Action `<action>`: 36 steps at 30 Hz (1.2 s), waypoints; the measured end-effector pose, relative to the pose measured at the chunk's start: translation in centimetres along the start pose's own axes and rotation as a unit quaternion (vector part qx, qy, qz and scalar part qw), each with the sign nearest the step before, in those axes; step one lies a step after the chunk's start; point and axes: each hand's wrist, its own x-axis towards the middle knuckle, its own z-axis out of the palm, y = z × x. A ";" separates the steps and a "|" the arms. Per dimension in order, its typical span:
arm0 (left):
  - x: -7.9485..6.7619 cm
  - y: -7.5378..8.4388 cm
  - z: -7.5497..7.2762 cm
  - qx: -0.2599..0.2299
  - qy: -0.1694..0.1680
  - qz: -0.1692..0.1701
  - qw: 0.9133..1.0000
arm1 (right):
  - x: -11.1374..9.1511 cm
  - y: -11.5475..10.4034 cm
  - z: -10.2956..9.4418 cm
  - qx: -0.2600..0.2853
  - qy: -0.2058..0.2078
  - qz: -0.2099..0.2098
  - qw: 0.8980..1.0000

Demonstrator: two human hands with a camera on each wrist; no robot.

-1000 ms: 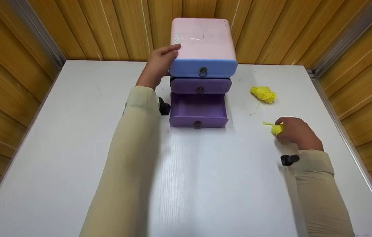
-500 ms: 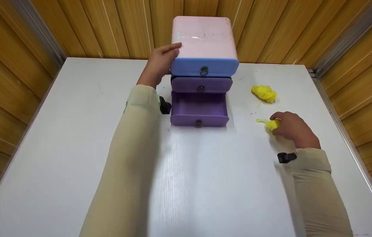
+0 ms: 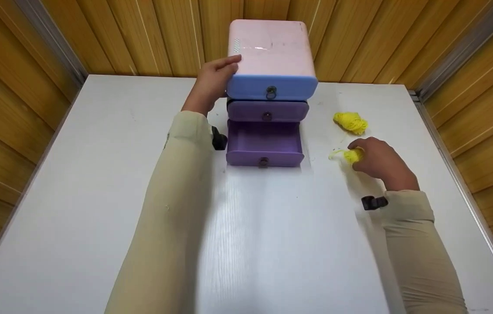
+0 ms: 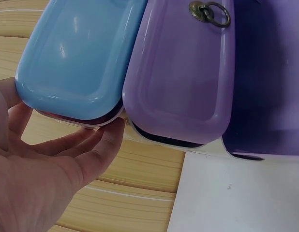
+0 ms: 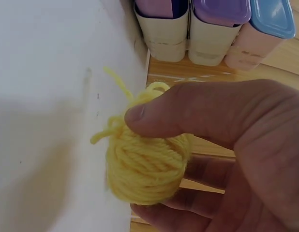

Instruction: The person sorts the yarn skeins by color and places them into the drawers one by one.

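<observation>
A small ball of yellow yarn (image 5: 147, 164) is pinched between the thumb and fingers of my right hand (image 3: 379, 161), a loose strand trailing from it. My left hand (image 3: 213, 83) grips the upper left side of a small drawer cabinet (image 3: 272, 48) with a pink top. In the left wrist view, the fingers (image 4: 98, 154) curve round the side of its blue top drawer (image 4: 82, 58). Below that, the purple middle drawer (image 3: 268, 111) is pushed in. The purple bottom drawer (image 3: 264, 159) is pulled out, and its inside shows bare.
A second bundle of yellow yarn (image 3: 351, 123) lies on the white table (image 3: 272, 244), right of the cabinet and just beyond my right hand. Wood-look panels (image 3: 176, 39) enclose the back and sides. Ring pulls hang on the drawer fronts.
My right hand has carried the yarn ball up and leftward, toward the cabinet. My left hand stays on the cabinet; the view has shifted slightly.
</observation>
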 end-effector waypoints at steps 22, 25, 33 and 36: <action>1.0 -0.6 0.0 -0.003 0.006 -0.012 1.000 | 0.5 -4.5 -1.0 0.009 0.047 -0.048 0.998; 1.5 -0.9 -0.1 -0.003 0.009 -0.011 1.000 | 0.6 -4.9 -1.1 0.008 0.059 -0.056 0.997; 1.6 -0.9 0.0 0.000 0.008 -0.014 1.000 | 0.9 -6.1 -1.0 0.011 0.072 -0.061 0.995; 1.1 -0.6 -0.1 0.003 0.011 -0.016 1.000 | 1.1 -6.7 -0.8 0.019 0.073 -0.074 0.994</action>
